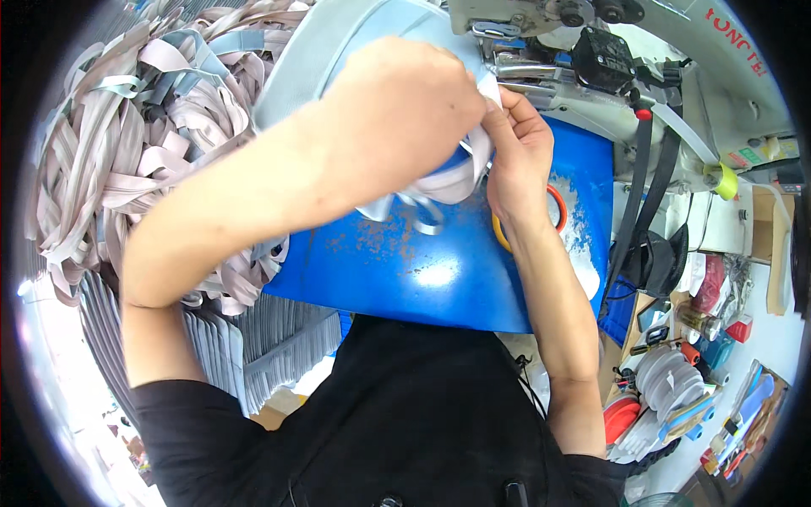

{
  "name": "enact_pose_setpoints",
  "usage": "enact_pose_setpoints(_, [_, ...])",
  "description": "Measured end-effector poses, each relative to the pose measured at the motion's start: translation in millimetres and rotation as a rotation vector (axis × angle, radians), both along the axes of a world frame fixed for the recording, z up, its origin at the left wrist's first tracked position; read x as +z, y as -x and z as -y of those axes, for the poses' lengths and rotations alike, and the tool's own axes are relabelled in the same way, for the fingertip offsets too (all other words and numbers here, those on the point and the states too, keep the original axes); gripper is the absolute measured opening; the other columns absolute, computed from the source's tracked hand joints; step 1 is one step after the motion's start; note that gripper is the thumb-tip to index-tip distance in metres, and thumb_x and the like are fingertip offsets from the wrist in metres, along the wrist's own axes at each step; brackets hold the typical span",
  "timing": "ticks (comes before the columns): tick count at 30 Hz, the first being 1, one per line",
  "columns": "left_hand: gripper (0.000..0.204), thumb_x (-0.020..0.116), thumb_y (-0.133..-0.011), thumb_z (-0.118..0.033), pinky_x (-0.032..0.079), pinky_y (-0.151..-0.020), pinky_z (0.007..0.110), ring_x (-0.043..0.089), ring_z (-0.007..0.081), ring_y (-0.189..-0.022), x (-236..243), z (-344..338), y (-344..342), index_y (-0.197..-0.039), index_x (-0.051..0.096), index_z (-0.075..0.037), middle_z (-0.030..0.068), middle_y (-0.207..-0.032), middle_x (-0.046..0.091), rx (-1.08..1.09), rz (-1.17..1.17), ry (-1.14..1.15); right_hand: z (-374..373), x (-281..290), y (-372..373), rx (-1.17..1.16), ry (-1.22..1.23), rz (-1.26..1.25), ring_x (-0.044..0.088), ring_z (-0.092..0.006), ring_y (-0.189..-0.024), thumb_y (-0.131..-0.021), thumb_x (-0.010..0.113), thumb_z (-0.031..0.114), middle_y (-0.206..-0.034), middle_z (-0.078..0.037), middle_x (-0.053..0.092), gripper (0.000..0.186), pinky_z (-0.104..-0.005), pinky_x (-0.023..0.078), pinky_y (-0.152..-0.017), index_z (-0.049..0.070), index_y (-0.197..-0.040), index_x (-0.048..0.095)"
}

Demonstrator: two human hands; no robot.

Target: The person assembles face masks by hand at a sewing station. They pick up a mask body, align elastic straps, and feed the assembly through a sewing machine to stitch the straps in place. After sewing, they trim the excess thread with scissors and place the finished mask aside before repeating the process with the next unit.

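Observation:
My right hand point(519, 148) pinches a pale fabric strip point(489, 89) between thumb and fingers, right by the metal parts of a sewing machine point(541, 72). Against it, from the left, comes my left hand point(414, 101), its back toward me and its fingers curled under. Those fingertips are hidden, so what they grip is not visible. Below the hands the strip point(460, 184) loops down over a blue work surface point(380, 283). A light blue-grey fabric panel point(291, 80) lies behind my left hand. Orange and yellow scissor-like handle loops point(558, 207) show beside my right wrist.
A large heap of pinkish-grey straps point(190, 118) stands at the left. Below it are stacked grey panels point(283, 359). Dark straps point(649, 177) hang from the machine at the right. Farther right, white spools point(667, 380) and small tools crowd a bench.

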State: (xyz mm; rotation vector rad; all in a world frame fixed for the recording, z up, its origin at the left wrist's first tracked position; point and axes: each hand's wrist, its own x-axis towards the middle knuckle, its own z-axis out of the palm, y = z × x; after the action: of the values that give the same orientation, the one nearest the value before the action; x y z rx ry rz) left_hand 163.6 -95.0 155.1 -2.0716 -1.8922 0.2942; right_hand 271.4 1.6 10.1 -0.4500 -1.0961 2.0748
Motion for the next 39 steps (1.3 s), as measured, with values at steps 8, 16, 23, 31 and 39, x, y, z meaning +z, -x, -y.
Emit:
enact_pose_setpoints(8, [0.031,0.068,-0.076,-0.015,0.057,-0.067,0.043,0.074,0.0362,-0.078,-31,-25,-37,-0.102,0.071,0.002,0.0212,-0.082,0.072,0.276,0.472,-0.191,3,-2,-18,0.045,-0.122,0.081,0.06,-0.0025,-0.074,-0.101,0.067,0.006,-0.084,0.002,0.068,0.033,-0.0202,0.047,-0.065,-0.004,-0.132,0.062])
enact_pose_setpoints(16, [0.061,0.075,-0.075,-0.01,0.051,-0.067,0.041,0.063,0.0297,-0.08,-67,56,-63,-0.135,0.065,-0.003,0.0104,-0.087,0.061,0.019,0.649,-0.418,28,19,-89,0.158,-0.207,0.185,0.054,-0.0059,-0.077,-0.1,0.06,-0.001,-0.081,0.002,0.055,0.041,-0.0241,0.042,-0.07,0.002,-0.14,0.054])
enact_pose_setpoints(23, [0.046,0.068,-0.075,0.006,0.044,-0.057,0.032,0.054,0.0194,-0.061,-57,71,-44,-0.119,0.074,-0.004,0.0053,-0.071,0.052,0.004,0.829,-0.508,24,22,-94,-0.015,-1.082,0.19,0.063,-0.0273,-0.094,-0.087,0.075,0.005,-0.102,-0.007,0.065,0.025,-0.0415,0.051,-0.082,0.005,-0.11,0.068])
enact_pose_setpoints(31, [0.031,0.065,-0.089,0.007,0.035,-0.057,0.022,0.039,0.0049,-0.064,-71,72,-28,-0.118,0.073,0.001,-0.0023,-0.076,0.046,0.053,1.121,-0.744,1,49,-67,0.182,-1.468,0.681,0.069,-0.035,-0.074,-0.092,0.071,0.041,-0.08,-0.012,0.069,0.041,-0.0482,0.054,-0.07,0.004,-0.076,0.077])
enact_pose_setpoints(39, [0.038,0.076,-0.081,0.004,0.033,-0.053,0.026,0.04,0.0075,-0.06,-69,68,-31,-0.118,0.076,-0.002,-0.0004,-0.076,0.048,0.011,1.064,-0.719,-9,74,-57,0.213,-1.452,0.962,0.071,-0.035,-0.067,-0.083,0.074,0.04,-0.065,-0.017,0.068,0.04,-0.0452,0.056,-0.066,0.003,-0.069,0.075])
